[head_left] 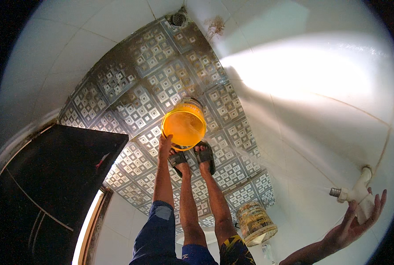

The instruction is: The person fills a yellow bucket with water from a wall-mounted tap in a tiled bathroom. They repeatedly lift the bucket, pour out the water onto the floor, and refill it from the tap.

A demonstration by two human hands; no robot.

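A yellow bucket point(181, 130) hangs tilted above my feet, its open mouth facing me. My left hand point(165, 143) grips it at the near left rim. Cloudy light shows inside the bucket, and I cannot tell how much water it holds. On the right wall is a white tap point(358, 194) with a threaded metal spout end. My right hand point(356, 221) is at this tap, thumb and fingers on either side of its lower part, with some fingertips stretched past it. A faint spray streaks from the spout leftward toward the bucket.
Patterned tiles cover the floor point(161, 88), with a drain point(178, 19) in the far corner. A dark door point(60, 176) stands at the left. Behind my legs to the right is a stained, worn bucket point(255, 221). My feet wear dark sandals point(204, 157). Bright light falls on the right wall.
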